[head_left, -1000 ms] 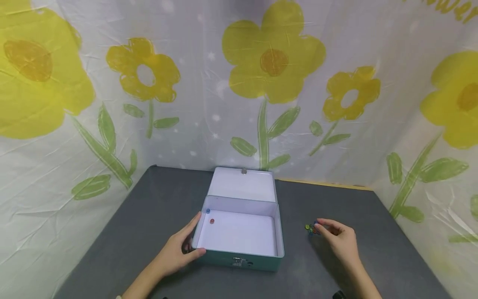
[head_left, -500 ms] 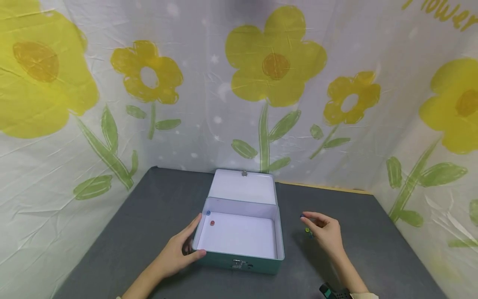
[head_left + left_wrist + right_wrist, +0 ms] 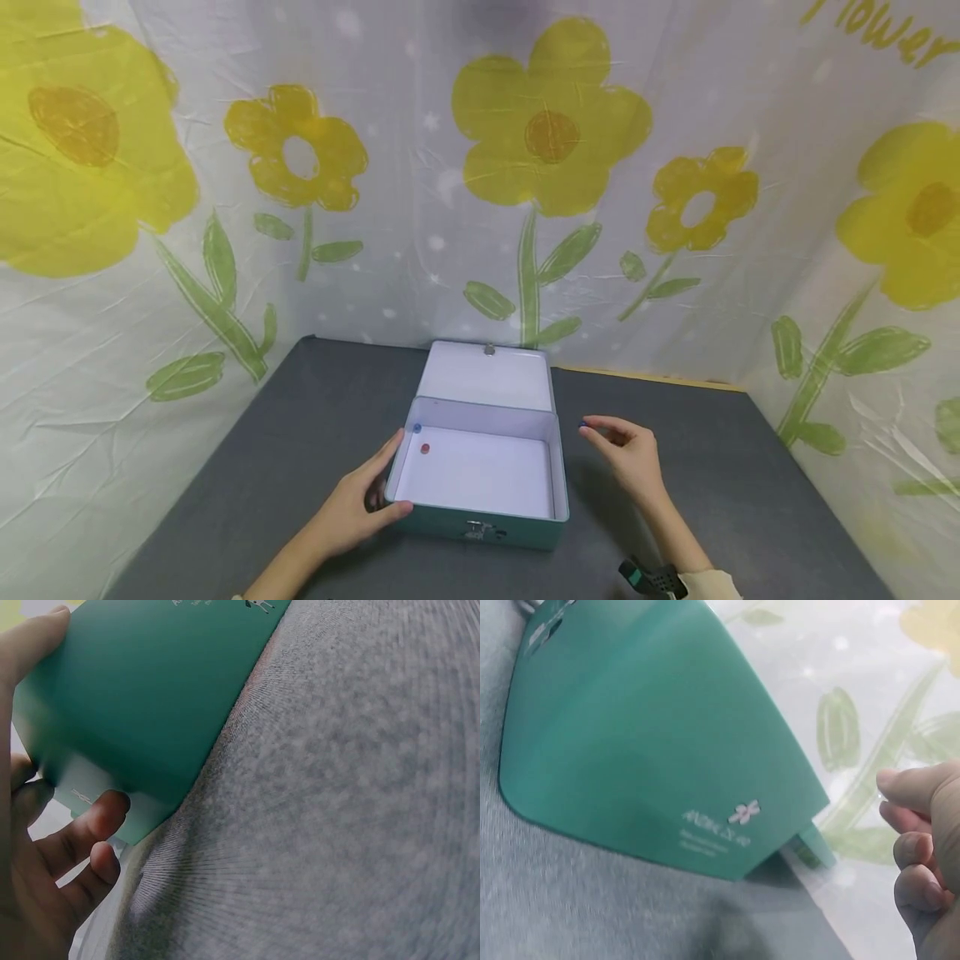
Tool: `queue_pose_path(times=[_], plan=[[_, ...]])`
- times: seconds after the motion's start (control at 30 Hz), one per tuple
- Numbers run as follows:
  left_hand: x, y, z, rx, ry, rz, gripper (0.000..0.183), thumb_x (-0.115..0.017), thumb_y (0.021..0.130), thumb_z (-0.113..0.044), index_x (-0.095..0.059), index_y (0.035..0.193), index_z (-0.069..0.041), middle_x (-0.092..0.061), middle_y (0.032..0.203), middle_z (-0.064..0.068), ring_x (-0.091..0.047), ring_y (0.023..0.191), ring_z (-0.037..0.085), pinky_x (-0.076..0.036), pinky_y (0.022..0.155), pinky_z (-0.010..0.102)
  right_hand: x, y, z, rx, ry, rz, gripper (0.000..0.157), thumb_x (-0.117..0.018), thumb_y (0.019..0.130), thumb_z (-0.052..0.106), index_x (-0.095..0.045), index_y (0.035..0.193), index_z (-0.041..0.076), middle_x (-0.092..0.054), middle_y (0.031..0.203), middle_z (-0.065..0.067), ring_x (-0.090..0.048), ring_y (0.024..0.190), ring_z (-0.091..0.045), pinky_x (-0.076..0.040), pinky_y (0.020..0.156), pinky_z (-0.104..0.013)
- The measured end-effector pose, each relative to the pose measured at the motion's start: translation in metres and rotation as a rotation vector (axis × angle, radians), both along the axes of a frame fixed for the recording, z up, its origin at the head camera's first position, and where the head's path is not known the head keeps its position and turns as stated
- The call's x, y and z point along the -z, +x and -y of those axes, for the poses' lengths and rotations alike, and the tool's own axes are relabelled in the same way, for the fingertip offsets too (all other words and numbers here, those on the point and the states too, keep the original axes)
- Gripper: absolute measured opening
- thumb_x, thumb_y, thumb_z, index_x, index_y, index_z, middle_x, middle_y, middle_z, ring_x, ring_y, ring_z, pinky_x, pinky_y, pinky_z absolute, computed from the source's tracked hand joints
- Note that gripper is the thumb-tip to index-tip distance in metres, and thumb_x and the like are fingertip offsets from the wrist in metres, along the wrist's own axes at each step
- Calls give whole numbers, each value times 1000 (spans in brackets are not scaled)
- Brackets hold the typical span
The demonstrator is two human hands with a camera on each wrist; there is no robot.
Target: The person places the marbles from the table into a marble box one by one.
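A green tin box [image 3: 517,533] with a white inside stands on the table, its lid [image 3: 487,375] folded back. Inside, near the left wall, lie a small blue bead-like piece [image 3: 417,428] and a small red one [image 3: 425,448]. My left hand [image 3: 348,510] holds the box by its front left corner, thumb at the front and fingers along the left side. To the right of the box, above the table, my right hand [image 3: 626,454] pinches a small dark blue piece [image 3: 582,425] between thumb and fingertips. In the right wrist view the piece is barely visible.
The dark grey table [image 3: 330,400] reaches back to a white curtain [image 3: 405,250] printed with yellow flowers. A black wristband [image 3: 652,579] is on the right wrist. The box's right wall [image 3: 652,750] faces the right hand.
My right hand has lifted the dark blue piece from a small pile of coloured pieces and moved left towards the box. The pile is now hidden behind it. My left hand stays put.
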State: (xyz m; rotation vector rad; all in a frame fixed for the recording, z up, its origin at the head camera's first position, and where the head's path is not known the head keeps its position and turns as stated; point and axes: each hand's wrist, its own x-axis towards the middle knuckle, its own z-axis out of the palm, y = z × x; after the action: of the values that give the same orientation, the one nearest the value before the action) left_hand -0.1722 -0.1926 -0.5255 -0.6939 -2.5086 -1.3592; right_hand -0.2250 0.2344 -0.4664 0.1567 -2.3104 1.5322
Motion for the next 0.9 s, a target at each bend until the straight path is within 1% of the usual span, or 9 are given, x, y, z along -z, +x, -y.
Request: queue_pose_path(times=[0.07, 0.2, 0.3, 0.4, 0.53, 0.57, 0.67, 0.8, 0.9], plan=[[1, 1, 0, 2, 3, 1, 94, -85, 90, -33, -36, 166, -10, -56, 142, 17, -46, 72, 1, -44, 62, 22, 0, -2, 4, -10, -2, -11, 16, -85, 90, 8, -83, 105, 2, -64, 74, -3, -38, 56, -5, -34, 50, -22], [1, 2, -1, 7, 10, 8, 94, -85, 90, -33, -35, 166, -11, -56, 143, 17, -46, 72, 1, -45, 62, 23, -1, -5, 15, -36, -15, -7, 17, -85, 90, 8, -83, 106, 1, -60, 71, -1, -37, 56, -5, -33, 51, -22], [1, 2, -1, 6, 13, 14, 94, -85, 90, -33, -35, 167, -12, -56, 140, 15, -46, 73, 1, -44, 62, 23, -3, -8, 23, -55, -23, 3, 16, -84, 91, 7, -83, 106, 3, -56, 67, 0, -36, 56, -5, -32, 52, -22], [1, 2, -2, 6, 14, 14, 94, -85, 90, -33, -35, 167, -11, -56, 140, 15, -46, 73, 1, -44, 62, 22, -6, -11, 31, -71, -22, 1, 14, -84, 91, 7, -84, 105, 5, -60, 68, 0, -36, 55, -6, -32, 52, -21], [1, 2, -2, 6, 12, 15, 94, -85, 90, -34, -35, 166, -11, -57, 139, 16, -46, 73, 1, -44, 62, 22, -8, -14, 41, -87, -18, -12, 13, -85, 90, 7, -84, 103, 6, -71, 80, 0, -40, 56, -6, -34, 52, -21], [1, 3, -1, 5, 11, 16, 94, -85, 90, -34, -35, 166, -11, -57, 139, 16, -46, 73, 1, -44, 62, 22, -9, -15, 43, -93, -20, -17, 13, -85, 90, 7, -84, 103, 6, -74, 83, -1, -40, 55, -6, -34, 51, -22], [0, 3, -1, 4, 11, 16, 94, -85, 90, -33, -35, 166, -11, -57, 139, 17, -47, 72, 1, -44, 62, 22, -10, -17, 50, -117, -22, -33, 13, -85, 90, 7, -84, 103, 5, -74, 83, -6, -39, 54, -5, -35, 51, -21], [0, 2, 0, 2, 13, 2, 94, -86, 89, -33, -37, 166, -10, -57, 139, 17, -47, 72, 2, -45, 61, 23, -12, -20, 59, -165, -16, -58, 13, -84, 91, 8, -84, 103, 4, -71, 77, -13, -37, 54, -5, -34, 51, -22], [-1, 1, 0, 0, 10, -9, 94, -86, 89, -33, -37, 165, -10, -58, 138, 17, -47, 72, 2, -45, 61, 22, -15, -21, 66, -192, -13, -61, 13, -85, 91, 11, -84, 103, 5, -71, 76, -14, -39, 54, -6, -34, 51, -23]])
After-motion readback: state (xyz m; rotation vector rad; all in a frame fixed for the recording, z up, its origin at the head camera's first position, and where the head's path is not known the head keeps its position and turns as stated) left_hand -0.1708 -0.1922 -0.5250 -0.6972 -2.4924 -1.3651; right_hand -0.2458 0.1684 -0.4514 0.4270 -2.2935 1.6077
